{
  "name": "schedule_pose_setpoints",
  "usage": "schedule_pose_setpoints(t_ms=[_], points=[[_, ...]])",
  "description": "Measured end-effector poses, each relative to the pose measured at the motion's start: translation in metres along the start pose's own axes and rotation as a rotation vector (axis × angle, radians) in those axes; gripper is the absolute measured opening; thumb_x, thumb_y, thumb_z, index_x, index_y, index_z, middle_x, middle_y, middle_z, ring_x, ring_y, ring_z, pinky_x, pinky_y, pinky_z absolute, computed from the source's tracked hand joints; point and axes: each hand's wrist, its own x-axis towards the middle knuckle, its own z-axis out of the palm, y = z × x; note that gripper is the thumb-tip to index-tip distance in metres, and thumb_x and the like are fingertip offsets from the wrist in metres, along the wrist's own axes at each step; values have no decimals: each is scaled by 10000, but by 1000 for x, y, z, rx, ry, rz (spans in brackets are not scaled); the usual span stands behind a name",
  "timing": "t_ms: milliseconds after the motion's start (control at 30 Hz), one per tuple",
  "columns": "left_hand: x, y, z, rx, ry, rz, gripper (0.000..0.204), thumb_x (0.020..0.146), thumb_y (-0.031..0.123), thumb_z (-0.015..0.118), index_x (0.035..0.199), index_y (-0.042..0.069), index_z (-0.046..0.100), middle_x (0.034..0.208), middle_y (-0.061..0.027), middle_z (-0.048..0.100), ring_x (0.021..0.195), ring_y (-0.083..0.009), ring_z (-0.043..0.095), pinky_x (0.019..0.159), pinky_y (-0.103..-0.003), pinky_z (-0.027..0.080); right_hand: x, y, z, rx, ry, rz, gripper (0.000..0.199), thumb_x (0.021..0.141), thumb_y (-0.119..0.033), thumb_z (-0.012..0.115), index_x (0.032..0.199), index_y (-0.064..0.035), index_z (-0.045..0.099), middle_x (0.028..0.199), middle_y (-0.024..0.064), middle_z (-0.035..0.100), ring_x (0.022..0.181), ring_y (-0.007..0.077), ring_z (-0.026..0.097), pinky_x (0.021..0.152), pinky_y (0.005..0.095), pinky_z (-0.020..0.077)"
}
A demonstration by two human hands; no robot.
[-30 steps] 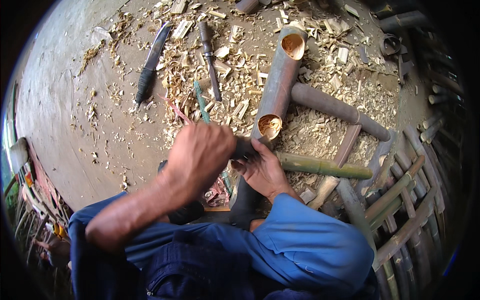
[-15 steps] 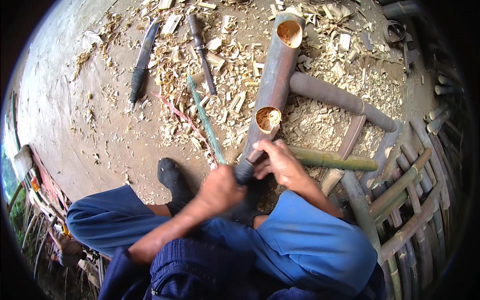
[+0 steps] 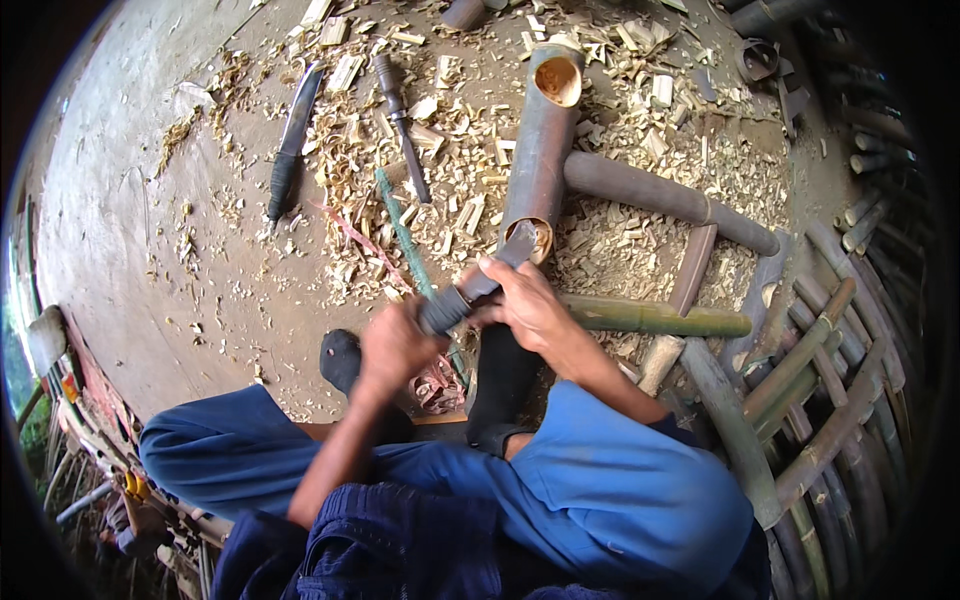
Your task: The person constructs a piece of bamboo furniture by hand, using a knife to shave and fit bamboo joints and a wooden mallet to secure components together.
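Note:
A thick bamboo pole (image 3: pixel 539 140) lies in front of me, with two round holes cut in its side. My left hand (image 3: pixel 395 345) is closed round the dark, wrapped handle of a knife (image 3: pixel 486 286). My right hand (image 3: pixel 528 308) grips the blade just ahead of that handle, thumb on top, with some fingers hidden underneath. The blade slants up to the right, and its tip is at the lower hole (image 3: pixel 543 240), partly covering it. Pale cut wood shows inside the upper hole (image 3: pixel 558 82).
A second knife (image 3: pixel 294 145) and a chisel-like tool (image 3: pixel 403 130) lie left of the pole among wood shavings (image 3: pixel 465 215). A side bamboo bar (image 3: pixel 640 187) joins the pole. A green bamboo piece (image 3: pixel 650 316) and stacked bamboo frames (image 3: pixel 800 390) are at right. My socked feet (image 3: pixel 500 375) flank a green strip (image 3: pixel 405 235).
The knife has moved up and forward, bringing its tip to the lower hole. Both hands have shifted with it, and more of the blade shows now. The view has shifted slightly.

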Motion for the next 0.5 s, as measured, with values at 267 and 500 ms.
schedule_pose_setpoints(t_ms=[267, 500], points=[[29, 141, -93, 895, 177, 399, 44, 834, 140, 740, 859, 111, 719, 783, -77, 712, 776, -255, 699, 704, -400, 520, 17, 8, 2, 936, -321, -124, 327, 1055, -363, 599, 1211, -80, 652, 1107, 71, 700, 1020, 242, 679, 913, 445, 591], [26, 98, -67, 898, 437, 546, 46, 824, 131, 751, 822, 116, 708, 763, -83, 711, 783, -272, 707, 712, -420, 539, 31, 20, 1, 797, -146, -74, 320, 1037, -366, 622, 1187, -87, 665, 1023, 54, 705, 888, 210, 684, 754, 373, 591]])
